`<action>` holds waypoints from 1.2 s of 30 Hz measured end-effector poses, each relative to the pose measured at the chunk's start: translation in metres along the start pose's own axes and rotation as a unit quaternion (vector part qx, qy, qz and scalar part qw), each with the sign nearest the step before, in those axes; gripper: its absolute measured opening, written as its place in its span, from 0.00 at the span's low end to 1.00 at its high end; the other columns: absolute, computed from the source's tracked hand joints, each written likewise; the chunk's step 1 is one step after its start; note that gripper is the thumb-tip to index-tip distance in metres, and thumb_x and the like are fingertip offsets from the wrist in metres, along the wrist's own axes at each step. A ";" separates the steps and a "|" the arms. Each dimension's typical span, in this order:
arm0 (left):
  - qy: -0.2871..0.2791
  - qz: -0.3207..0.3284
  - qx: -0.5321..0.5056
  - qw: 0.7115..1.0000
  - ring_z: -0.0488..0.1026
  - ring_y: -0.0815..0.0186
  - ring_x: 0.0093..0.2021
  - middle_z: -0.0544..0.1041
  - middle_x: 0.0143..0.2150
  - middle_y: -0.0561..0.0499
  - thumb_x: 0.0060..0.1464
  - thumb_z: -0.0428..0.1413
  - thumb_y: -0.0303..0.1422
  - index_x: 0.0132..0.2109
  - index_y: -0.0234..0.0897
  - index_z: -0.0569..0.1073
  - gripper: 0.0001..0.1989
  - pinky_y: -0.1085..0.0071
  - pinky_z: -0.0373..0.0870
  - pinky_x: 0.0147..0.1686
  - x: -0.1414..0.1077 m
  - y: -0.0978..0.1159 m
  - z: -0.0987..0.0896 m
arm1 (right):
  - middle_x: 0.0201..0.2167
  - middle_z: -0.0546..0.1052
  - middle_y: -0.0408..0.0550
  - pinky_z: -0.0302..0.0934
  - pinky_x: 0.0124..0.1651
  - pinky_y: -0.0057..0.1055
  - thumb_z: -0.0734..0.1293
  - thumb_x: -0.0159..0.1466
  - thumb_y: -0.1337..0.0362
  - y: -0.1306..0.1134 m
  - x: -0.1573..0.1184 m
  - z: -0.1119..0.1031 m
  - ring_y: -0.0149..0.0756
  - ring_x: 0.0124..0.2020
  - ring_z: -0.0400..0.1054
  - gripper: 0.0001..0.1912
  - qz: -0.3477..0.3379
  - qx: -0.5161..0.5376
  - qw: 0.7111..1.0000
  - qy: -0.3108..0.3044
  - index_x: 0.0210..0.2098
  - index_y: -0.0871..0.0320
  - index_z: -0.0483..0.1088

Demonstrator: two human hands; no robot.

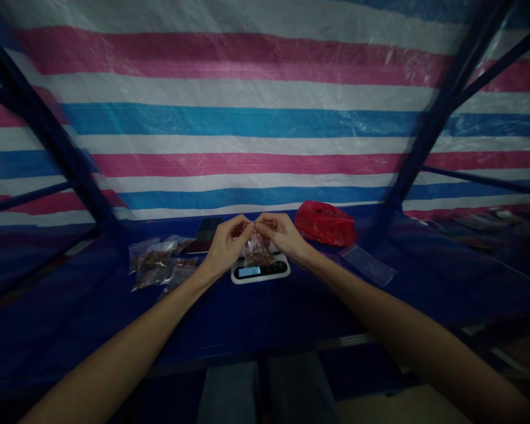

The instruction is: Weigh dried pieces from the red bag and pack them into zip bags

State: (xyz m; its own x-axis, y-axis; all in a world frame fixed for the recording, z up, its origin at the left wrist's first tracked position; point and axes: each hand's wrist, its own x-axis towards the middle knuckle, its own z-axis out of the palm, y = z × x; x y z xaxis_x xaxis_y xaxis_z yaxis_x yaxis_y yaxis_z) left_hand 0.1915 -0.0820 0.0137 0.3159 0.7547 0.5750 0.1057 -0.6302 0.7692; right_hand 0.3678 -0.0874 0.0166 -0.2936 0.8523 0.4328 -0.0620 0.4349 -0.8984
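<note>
Both my left hand (230, 240) and my right hand (284, 234) pinch the top of a small clear zip bag (259, 253) with brown bits inside. The fingertips of the two hands meet at the bag's upper edge. Behind and below it is a white digital kitchen scale (282, 268), its lit display showing digits near zero. Whether the bag touches the scale I cannot tell. My hands hide much of the scale's top.
Several filled zip bags (156, 262) lie in a pile at the left. A dark flat phone-like object (206, 231) is behind my left hand. At the right are a red plastic bag (324, 224) and an unfilled clear bag (368, 265). Blue metal posts (417, 138) flank the blue tabletop (265, 318).
</note>
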 end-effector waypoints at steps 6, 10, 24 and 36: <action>-0.004 0.042 0.073 0.996 0.72 0.65 0.32 0.78 0.31 0.51 0.62 0.59 0.42 0.34 0.36 0.79 0.14 0.72 0.66 0.35 0.004 -0.004 -0.014 | 0.27 0.80 0.51 0.68 0.35 0.33 0.76 0.57 0.52 -0.008 0.008 -0.017 0.38 0.29 0.74 0.17 0.032 -0.031 0.998 -0.034 0.29 0.62 0.78; 0.050 0.025 0.032 0.998 0.73 0.65 0.31 0.78 0.30 0.50 0.60 0.61 0.43 0.34 0.37 0.80 0.14 0.72 0.68 0.35 0.005 0.003 -0.014 | 0.27 0.81 0.49 0.66 0.34 0.31 0.78 0.56 0.53 -0.015 0.010 -0.015 0.35 0.28 0.73 0.15 0.007 -0.035 0.999 0.007 0.28 0.61 0.80; 0.058 -0.079 -0.030 0.995 0.73 0.65 0.30 0.79 0.31 0.50 0.53 0.67 0.42 0.35 0.37 0.80 0.12 0.74 0.68 0.30 0.000 -0.003 -0.006 | 0.25 0.78 0.47 0.65 0.26 0.27 0.75 0.57 0.43 0.010 -0.003 0.006 0.33 0.24 0.73 0.24 0.026 0.060 0.998 0.015 0.30 0.61 0.77; 0.287 -0.143 -0.169 0.932 0.67 0.73 0.18 0.72 0.23 0.59 0.39 0.72 0.39 0.32 0.37 0.69 0.21 0.80 0.61 0.13 0.022 0.002 -0.038 | 0.24 0.80 0.50 0.60 0.23 0.28 0.71 0.64 0.53 -0.046 0.002 -0.103 0.33 0.20 0.71 0.15 -0.001 -0.159 0.987 -0.005 0.36 0.61 0.80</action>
State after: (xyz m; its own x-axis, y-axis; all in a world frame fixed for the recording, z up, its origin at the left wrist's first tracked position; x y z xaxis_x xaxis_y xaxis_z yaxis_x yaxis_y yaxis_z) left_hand 0.1625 -0.0590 0.0384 -0.2460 0.9177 0.3119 -0.2258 -0.3672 0.9023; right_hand 0.4680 -0.0756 0.0664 -0.3032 0.8493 0.4321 0.2397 0.5069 -0.8280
